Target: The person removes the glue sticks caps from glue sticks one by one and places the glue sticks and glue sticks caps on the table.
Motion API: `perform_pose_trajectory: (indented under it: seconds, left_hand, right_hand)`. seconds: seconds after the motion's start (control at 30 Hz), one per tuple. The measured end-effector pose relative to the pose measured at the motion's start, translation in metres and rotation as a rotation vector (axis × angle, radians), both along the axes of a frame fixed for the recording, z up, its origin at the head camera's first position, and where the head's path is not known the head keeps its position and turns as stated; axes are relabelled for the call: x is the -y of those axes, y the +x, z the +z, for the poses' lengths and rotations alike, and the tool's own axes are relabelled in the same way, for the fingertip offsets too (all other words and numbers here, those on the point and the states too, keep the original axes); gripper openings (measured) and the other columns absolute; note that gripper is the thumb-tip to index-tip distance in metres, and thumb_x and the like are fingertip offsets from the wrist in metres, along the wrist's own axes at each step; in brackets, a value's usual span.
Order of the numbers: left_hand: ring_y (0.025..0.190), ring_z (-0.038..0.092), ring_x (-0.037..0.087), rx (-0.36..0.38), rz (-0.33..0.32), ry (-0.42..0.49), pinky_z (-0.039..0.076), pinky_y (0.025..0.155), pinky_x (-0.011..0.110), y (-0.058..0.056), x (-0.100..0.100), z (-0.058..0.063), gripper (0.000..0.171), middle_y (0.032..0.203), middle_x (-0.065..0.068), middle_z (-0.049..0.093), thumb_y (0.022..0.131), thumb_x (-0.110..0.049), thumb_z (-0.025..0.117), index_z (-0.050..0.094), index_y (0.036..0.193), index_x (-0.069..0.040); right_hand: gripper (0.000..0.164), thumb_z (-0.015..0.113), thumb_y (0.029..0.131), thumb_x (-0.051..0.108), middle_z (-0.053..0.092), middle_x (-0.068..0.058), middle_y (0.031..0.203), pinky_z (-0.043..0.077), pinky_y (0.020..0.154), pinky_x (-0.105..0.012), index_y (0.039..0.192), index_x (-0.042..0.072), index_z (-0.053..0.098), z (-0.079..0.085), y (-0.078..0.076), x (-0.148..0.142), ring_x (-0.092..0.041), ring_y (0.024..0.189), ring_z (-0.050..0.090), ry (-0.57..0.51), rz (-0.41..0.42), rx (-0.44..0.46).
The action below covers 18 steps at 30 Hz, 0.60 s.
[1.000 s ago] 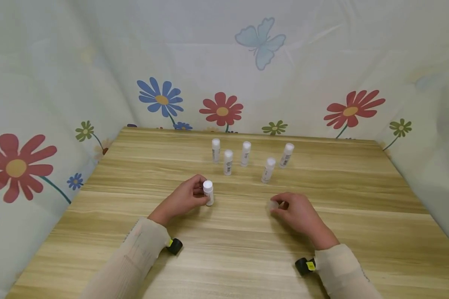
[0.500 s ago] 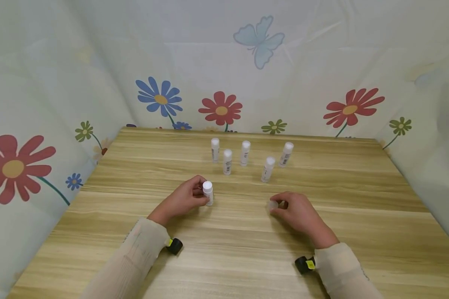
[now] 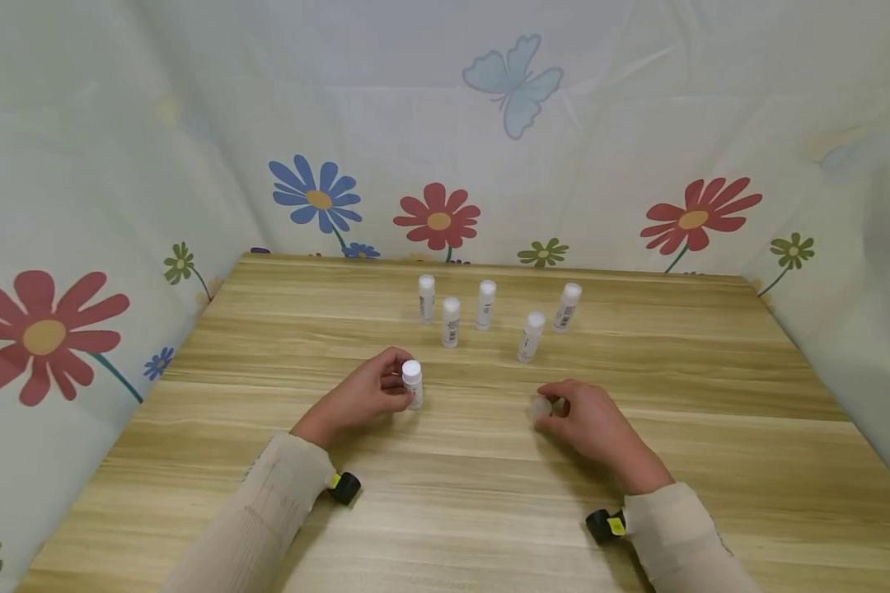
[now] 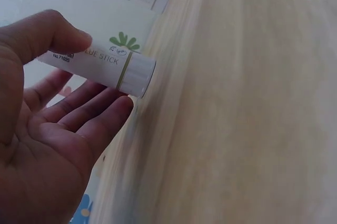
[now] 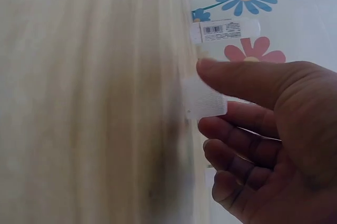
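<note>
The left hand (image 3: 358, 397) pinches the glue stick (image 3: 414, 384), upright at the table (image 3: 460, 494); the right hand (image 3: 592, 422) pinches a translucent ribbed piece (image 5: 206, 99); from here I judge the stick light, stiff, slippery, best held mid-body; five white tubes (image 3: 451, 324) stand behind.

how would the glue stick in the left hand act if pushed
The glue stick would probably tip easily, being tall, narrow and upright. On its side, its round shape would likely let it roll. Its smooth-looking surface might be slightly slippery.
</note>
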State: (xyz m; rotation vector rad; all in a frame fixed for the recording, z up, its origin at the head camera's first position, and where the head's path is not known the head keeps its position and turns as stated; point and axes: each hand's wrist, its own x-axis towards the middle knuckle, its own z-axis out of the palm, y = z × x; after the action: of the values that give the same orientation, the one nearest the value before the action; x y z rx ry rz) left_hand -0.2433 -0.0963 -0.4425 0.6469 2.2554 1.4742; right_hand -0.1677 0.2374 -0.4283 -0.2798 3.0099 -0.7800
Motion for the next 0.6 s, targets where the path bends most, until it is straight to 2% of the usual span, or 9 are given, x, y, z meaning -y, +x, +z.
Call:
perform_pose_trajectory:
  seconds: [0.07, 0.2, 0.37, 0.6]
  left_hand:
    - [0.127, 0.054, 0.033, -0.004, -0.021, 0.006, 0.046, 0.103, 0.044, 0.000, 0.002, 0.001, 0.050, 0.134, 0.017, 0.052, 0.088, 0.002, 0.059, 0.042, 0.134, -0.003]
    - [0.131, 0.050, 0.032, -0.032, -0.046, 0.008, 0.042, 0.107, 0.047, -0.003, 0.006, 0.002, 0.055, 0.142, 0.016, 0.048, 0.090, 0.003, 0.050, 0.038, 0.143, -0.005]
    - [0.132, 0.050, 0.027, -0.020, -0.009, -0.015, 0.043, 0.107, 0.046, -0.009, 0.007, 0.006, 0.052, 0.143, 0.011, 0.049, 0.095, -0.002, 0.048, 0.038, 0.146, -0.012]
    - [0.130, 0.052, 0.024, -0.001, 0.042, -0.020, 0.044, 0.106, 0.044, -0.019, 0.004, 0.012, 0.049, 0.139, 0.013, 0.052, 0.097, -0.008, 0.052, 0.040, 0.145, -0.011]
  right_hand:
    - [0.042, 0.075, 0.083, 0.025, 0.068, -0.006, 0.099, 0.046, 0.066, -0.030, 0.119, 0.005, 0.067, 0.003, 0.001, 0.000, -0.014, 0.077, 0.056, 0.003, -0.008, 0.006]
    - [0.045, 0.074, 0.085, 0.030, 0.068, -0.008, 0.108, 0.049, 0.069, -0.033, 0.122, 0.006, 0.065, 0.008, 0.003, 0.002, -0.018, 0.084, 0.059, -0.001, -0.015, -0.001]
    - [0.048, 0.071, 0.087, 0.036, 0.067, -0.009, 0.120, 0.053, 0.077, -0.040, 0.126, 0.008, 0.063, 0.013, 0.005, 0.005, -0.024, 0.098, 0.063, -0.033, -0.018, -0.025]
    - [0.050, 0.072, 0.086, 0.036, 0.067, -0.007, 0.123, 0.052, 0.075, -0.039, 0.128, 0.009, 0.062, 0.022, 0.009, 0.013, -0.024, 0.100, 0.063, -0.060, -0.015, -0.109]
